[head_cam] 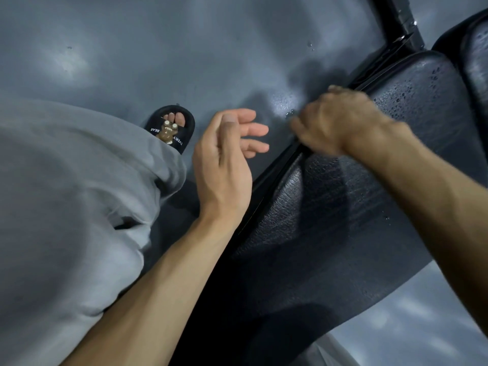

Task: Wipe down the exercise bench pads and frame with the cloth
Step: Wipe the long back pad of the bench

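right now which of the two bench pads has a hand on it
The large near pad: the right hand rests on its left edge, blurred. The other pad, at the frame's far right, is untouched, and the left hand hangs over the floor.

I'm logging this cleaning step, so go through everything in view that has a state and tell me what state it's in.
Left hand: open, fingers relaxed, holding nothing, above the floor.
Right hand: blurred, at the pad's edge; grip and cloth cannot be told.
Black textured vinyl bench pad: wet, beaded with droplets.
Black metal bench frame: some droplets on it.
Grey glossy floor: droplets beside the pad.
Black slide sandal: worn on a foot.
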A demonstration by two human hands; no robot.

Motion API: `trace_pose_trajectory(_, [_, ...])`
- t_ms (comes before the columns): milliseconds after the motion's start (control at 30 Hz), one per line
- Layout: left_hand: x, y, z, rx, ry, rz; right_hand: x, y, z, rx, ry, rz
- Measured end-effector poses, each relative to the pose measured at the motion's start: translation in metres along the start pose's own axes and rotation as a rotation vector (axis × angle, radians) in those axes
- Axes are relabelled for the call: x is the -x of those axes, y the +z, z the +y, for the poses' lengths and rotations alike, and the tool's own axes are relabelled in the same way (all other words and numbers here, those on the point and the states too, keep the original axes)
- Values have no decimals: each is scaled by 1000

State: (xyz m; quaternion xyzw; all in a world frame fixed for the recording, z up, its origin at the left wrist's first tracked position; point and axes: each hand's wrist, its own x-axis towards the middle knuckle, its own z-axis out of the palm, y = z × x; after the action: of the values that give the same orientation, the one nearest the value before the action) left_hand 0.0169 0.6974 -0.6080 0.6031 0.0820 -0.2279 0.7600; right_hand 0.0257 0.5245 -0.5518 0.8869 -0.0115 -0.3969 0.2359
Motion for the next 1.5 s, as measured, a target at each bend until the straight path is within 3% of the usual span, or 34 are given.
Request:
trace_pose_trajectory(133, [-4, -1, -2, -8, 38, 36, 21, 20, -21, -12, -1, 280])
trace_pose_trajectory(267, [-4, -1, -3, -8, 45, 31, 71, 47, -121, -188, -325, 255])
trace_pose_trajectory(333, [-3, -2, -4, -12, 47, 26, 84, 59, -127, -252, -369, 342])
trace_pose_trajectory(467, [-1, -4, -3, -24, 53, 12, 74, 67, -80, -359, 31, 583])
trace_pose_trajectory(533, [0, -5, -3, -25, 48, 8, 75, 62, -96, -461, 201, 589])
trace_pose_trajectory(567, [1, -6, -4, -27, 44, 6, 82, 64, -116, -492, 192, 570])
trace_pose_trajectory(667, [3, -7, -6, -40, 34, 1, 118, 85, -164, -451, -15, 500])
trace_pose_trajectory(733, [6, -6, -8, -55, 38, -20, 125, 97, -151, -410, -44, 517])
trace_pose_trajectory(867, [13, -4, -11, -85, 52, -79, 111, 97, -111, -499, 293, 556])
trace_pose_trajectory(933, [16, -5, -12, -93, 56, -96, 113, 98, -124, -578, 408, 575])
trace_pose_trajectory(1067, [21, -7, -16, -122, 92, -134, 150, 115, -201, -591, 252, 537])
trace_pose_trajectory(1167, [27, -9, -19, -149, 111, -175, 168, 136, -205, -531, 192, 544])
trace_pose_trajectory(1333, [39, -10, -21, -205, 110, -229, 160, 143, -173, -750, 628, 530])
trace_pose_trajectory(1400, [45, -10, -23, -254, 132, -255, 163, 137, -205, -774, 592, 539])
trace_pose_trajectory(1500, [51, -12, -25, -336, 178, -287, 182, 139, -253, -708, 371, 536])
